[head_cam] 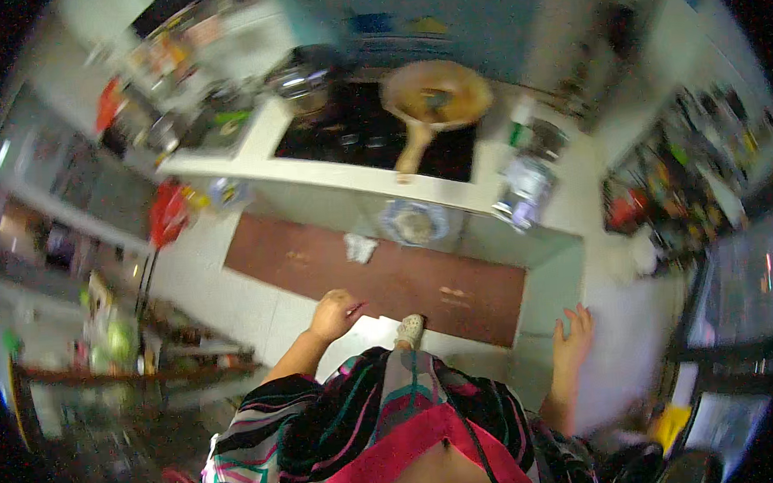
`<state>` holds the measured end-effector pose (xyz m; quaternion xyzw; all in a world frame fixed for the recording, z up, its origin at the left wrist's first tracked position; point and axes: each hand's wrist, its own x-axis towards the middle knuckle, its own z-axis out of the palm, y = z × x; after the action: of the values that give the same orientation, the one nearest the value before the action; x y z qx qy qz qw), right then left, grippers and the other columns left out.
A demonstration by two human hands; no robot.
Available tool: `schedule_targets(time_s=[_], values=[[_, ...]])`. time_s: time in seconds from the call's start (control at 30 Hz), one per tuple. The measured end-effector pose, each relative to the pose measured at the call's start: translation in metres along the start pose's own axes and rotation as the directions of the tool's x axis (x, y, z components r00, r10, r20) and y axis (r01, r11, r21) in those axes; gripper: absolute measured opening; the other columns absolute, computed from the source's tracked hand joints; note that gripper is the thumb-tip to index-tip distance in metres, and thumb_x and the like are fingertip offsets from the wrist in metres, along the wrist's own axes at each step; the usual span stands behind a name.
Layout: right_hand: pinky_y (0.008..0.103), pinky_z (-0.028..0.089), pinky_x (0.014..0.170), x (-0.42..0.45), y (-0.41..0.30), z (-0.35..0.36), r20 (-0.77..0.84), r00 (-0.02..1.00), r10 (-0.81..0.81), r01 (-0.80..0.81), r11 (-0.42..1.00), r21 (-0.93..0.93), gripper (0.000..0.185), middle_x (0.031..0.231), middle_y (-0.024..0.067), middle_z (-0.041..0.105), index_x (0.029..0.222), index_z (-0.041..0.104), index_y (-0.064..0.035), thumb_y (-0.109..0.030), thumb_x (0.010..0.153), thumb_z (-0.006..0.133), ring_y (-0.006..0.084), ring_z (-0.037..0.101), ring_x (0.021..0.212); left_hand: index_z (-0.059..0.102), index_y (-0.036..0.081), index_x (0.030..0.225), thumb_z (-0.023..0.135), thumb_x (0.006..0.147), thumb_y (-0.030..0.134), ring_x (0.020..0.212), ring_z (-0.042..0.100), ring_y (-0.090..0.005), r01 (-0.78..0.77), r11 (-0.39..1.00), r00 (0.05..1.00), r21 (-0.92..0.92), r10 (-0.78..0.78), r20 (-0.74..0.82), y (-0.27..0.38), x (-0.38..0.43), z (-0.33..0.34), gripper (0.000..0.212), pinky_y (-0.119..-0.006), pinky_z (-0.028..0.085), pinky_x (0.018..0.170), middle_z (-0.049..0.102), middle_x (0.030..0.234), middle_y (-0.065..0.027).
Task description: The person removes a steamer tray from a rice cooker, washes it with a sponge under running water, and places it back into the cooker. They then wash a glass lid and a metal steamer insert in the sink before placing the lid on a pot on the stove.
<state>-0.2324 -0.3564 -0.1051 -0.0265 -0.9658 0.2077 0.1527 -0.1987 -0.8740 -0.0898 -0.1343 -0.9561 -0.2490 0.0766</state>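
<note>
My left hand (334, 314) hangs above the floor near the edge of a brown floor mat (388, 274), fingers curled. A small dark red spot shows at its fingertips; blur hides whether that is a held thing. My right hand (574, 333) is held out to the right with its fingers apart and nothing in it, over pale surfaces beside a greenish cabinet side (552, 298). Ahead, a wok (441, 99) with a light handle rests on the black cooktop (334, 142), something dark inside it. A steel pot (304, 90) stands at the cooktop's left.
On the mat lies a crumpled white piece (360, 248). A round blue-and-white shape (415, 221) shows against the cabinet front. Packages (524, 190) stand on the right counter, before a crowded rack (668, 178). A red bag (169, 211) hangs at left, beyond a cluttered table (122, 377).
</note>
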Motion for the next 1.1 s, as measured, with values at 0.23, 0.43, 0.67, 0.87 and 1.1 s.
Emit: schedule_targets(time_s=[0.23, 0.43, 0.67, 0.87, 1.1], values=[[0.044, 0.04, 0.105, 0.054, -0.256, 0.084, 0.125, 0.859, -0.497, 0.421, 0.824, 0.379, 0.021, 0.127, 0.0128, 0.06, 0.102, 0.069, -0.0072, -0.014, 0.082, 0.069, 0.0344, 0.049, 0.126, 0.072, 0.007, 0.09, 0.07, 0.083, 0.015, 0.081, 0.065, -0.0303, 0.312, 0.942, 0.877, -0.124, -0.336, -0.344, -0.055, -0.075, -0.084, 0.011, -0.039, 0.051, 0.075, 0.07, 0.085, -0.0116], [0.0423, 0.04, 0.105, 0.063, -0.456, 0.174, 0.168, 0.766, -0.621, 0.469, 0.718, 0.513, 0.018, 0.126, 0.0125, 0.061, 0.1, 0.071, -0.0076, -0.013, 0.083, 0.068, 0.033, 0.051, 0.125, 0.073, 0.007, 0.09, 0.07, 0.084, 0.016, 0.08, 0.067, -0.0287, 0.47, 0.868, 0.728, -0.161, -0.484, -0.485, -0.2, -0.139, -0.148, 0.011, -0.038, 0.052, 0.075, 0.072, 0.088, -0.0109], [0.0409, 0.042, 0.102, 0.082, -0.64, 0.256, 0.175, 0.686, -0.707, 0.455, 0.603, 0.655, 0.016, 0.123, 0.0113, 0.064, 0.099, 0.071, -0.008, -0.013, 0.083, 0.068, 0.0317, 0.055, 0.119, 0.073, 0.006, 0.09, 0.07, 0.084, 0.01, 0.081, 0.068, -0.026, 0.472, 0.838, 0.643, -0.274, -0.54, -0.543, -0.312, -0.171, -0.256, 0.008, -0.036, 0.052, 0.075, 0.072, 0.086, -0.0099], [0.0377, 0.045, 0.099, 0.157, -0.758, 0.353, 0.166, 0.677, -0.717, 0.468, 0.594, 0.655, 0.015, 0.117, 0.0106, 0.066, 0.098, 0.071, -0.0085, -0.012, 0.084, 0.068, 0.0291, 0.059, 0.113, 0.073, 0.005, 0.09, 0.071, 0.084, 0.008, 0.081, 0.068, -0.0248, 0.477, 0.806, 0.514, -0.35, -0.579, -0.633, -0.415, -0.153, -0.29, 0.008, -0.034, 0.051, 0.075, 0.072, 0.086, -0.0094], [0.0356, 0.047, 0.094, 0.242, -0.943, 0.519, 0.273, 0.699, -0.661, 0.224, 0.564, 0.795, 0.017, 0.111, 0.013, 0.068, 0.102, 0.07, -0.0062, -0.013, 0.086, 0.067, 0.0286, 0.062, 0.107, 0.073, 0.003, 0.092, 0.069, 0.086, 0.007, 0.083, 0.068, -0.0216, 0.637, 0.655, 0.295, -0.407, -0.695, -0.656, -0.569, -0.147, -0.343, 0.008, -0.032, 0.051, 0.078, 0.072, 0.088, -0.0102]])
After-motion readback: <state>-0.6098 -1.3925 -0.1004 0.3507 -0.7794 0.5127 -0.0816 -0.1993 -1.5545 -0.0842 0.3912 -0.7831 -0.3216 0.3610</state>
